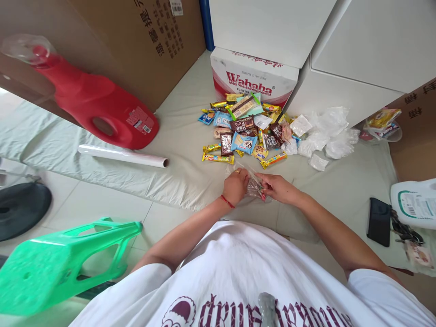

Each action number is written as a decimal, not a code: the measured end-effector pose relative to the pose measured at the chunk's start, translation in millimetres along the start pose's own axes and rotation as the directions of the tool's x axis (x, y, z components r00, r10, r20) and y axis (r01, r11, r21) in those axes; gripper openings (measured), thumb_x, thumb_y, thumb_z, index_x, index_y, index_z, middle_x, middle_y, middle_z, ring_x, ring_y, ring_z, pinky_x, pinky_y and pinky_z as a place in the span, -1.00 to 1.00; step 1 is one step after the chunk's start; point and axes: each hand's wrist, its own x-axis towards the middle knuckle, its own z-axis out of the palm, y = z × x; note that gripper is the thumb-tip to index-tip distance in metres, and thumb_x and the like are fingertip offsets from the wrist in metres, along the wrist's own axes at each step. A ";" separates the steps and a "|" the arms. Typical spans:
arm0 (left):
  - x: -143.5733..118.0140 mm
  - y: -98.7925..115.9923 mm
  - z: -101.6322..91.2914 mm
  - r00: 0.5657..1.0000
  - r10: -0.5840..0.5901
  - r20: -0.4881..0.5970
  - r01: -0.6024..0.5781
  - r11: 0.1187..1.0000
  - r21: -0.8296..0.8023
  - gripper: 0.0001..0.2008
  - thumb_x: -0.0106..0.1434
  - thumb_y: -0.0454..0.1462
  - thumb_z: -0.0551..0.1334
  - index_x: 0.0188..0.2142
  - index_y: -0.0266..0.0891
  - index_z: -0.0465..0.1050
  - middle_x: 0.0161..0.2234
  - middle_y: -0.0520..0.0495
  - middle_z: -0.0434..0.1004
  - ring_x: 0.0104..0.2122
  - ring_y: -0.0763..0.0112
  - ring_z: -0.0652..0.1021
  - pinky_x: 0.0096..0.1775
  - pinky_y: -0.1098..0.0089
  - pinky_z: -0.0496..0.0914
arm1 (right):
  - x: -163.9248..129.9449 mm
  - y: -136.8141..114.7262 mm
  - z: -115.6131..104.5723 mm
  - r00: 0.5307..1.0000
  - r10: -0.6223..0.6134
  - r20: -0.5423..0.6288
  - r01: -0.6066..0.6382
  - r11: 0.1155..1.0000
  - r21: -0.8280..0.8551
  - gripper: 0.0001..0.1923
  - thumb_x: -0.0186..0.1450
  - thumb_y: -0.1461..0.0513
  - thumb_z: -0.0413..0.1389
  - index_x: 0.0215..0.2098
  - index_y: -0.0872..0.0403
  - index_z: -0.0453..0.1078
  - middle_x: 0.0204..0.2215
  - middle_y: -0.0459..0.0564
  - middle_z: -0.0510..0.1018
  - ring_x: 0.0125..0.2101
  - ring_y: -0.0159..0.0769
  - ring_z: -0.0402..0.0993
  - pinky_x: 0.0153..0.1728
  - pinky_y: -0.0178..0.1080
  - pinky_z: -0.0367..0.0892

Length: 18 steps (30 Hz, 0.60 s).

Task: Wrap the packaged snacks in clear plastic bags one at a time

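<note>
Close to my body, both hands grip a clear plastic bag [254, 188] with brown and red wrapped snacks showing through it. My left hand [235, 185], a red string on its wrist, is closed on the bag's left side. At the bag's right edge, my right hand [277, 187] pinches the plastic between thumb and fingers. Just beyond them lies a pile of wrapped snacks [243, 143] in yellow, blue and brown packets. Several clear plastic bundles [320, 136] lie to the right of the pile, some with pale contents.
A Wahaha carton [254, 77] stands behind the snacks, against white cabinets [259, 22]. On the left are a red jug [109, 104], a white roll [122, 156] and a green stool [68, 259]. A phone [379, 221] and white bottle [415, 202] lie at right.
</note>
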 end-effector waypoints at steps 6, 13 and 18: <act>1.3 2.1 4.1 0.996 -0.076 -0.037 0.078 0.995 0.057 -0.84 0.41 -0.26 0.16 -0.25 -0.20 0.51 -0.19 -0.19 0.58 -0.13 0.13 0.51 -0.17 0.23 0.31 | -4.3 3.6 8.3 0.985 -0.170 0.022 0.171 0.976 -0.133 -0.48 0.36 0.36 0.03 0.26 0.04 0.43 -0.28 0.02 0.50 -0.30 -0.27 0.43 -0.25 -0.29 0.35; 16.1 -20.6 2.4 0.978 -0.178 -0.107 0.129 0.926 -0.354 -0.78 0.10 -0.14 0.45 -0.52 -0.16 0.51 -0.39 -0.10 0.54 -0.16 0.10 0.47 0.05 0.08 0.31 | -9.5 0.7 27.3 0.967 -0.205 0.152 0.249 0.889 -0.385 -0.44 0.40 0.40 -0.03 0.31 -0.05 0.39 -0.30 0.00 0.45 -0.33 -0.25 0.32 -0.16 -0.21 0.33; 23.4 -66.3 -26.1 0.959 -0.266 -0.102 0.142 0.757 -0.637 -0.78 0.27 -0.12 0.24 -0.43 -0.18 0.46 -0.35 -0.08 0.53 -0.26 0.23 0.50 -0.11 0.18 0.42 | -9.6 -1.4 31.0 0.965 -0.162 0.204 0.238 0.866 -0.440 -0.36 0.37 0.44 -0.01 0.35 -0.11 0.35 -0.29 0.02 0.41 -0.38 -0.26 0.26 -0.15 -0.19 0.29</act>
